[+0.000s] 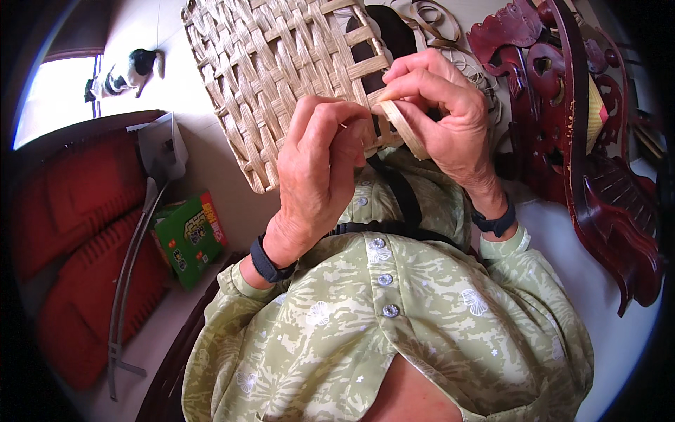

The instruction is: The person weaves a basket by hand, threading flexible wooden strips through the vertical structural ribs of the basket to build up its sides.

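Observation:
A pale woven square (274, 84) of flat fibre strips rests on my lap, with an open grid along its right edge. My right hand (450, 126) has thumb and forefinger closed on a flat pale strip (411, 139), which hangs in a curve below them, at that open edge. My left hand (316, 162) is curled at the weave's lower edge, fingertips bent inward beside the right thumb; what they grip is hidden, though a thin fibre pokes out between them.
Coiled strips (436, 21) lie behind the weave. A carved dark red chair (576, 190) stands right. Red cushions (84, 211), a metal stand (144, 232) and a green box (186, 239) are left. A black and white dog (119, 77) is on the floor at top left.

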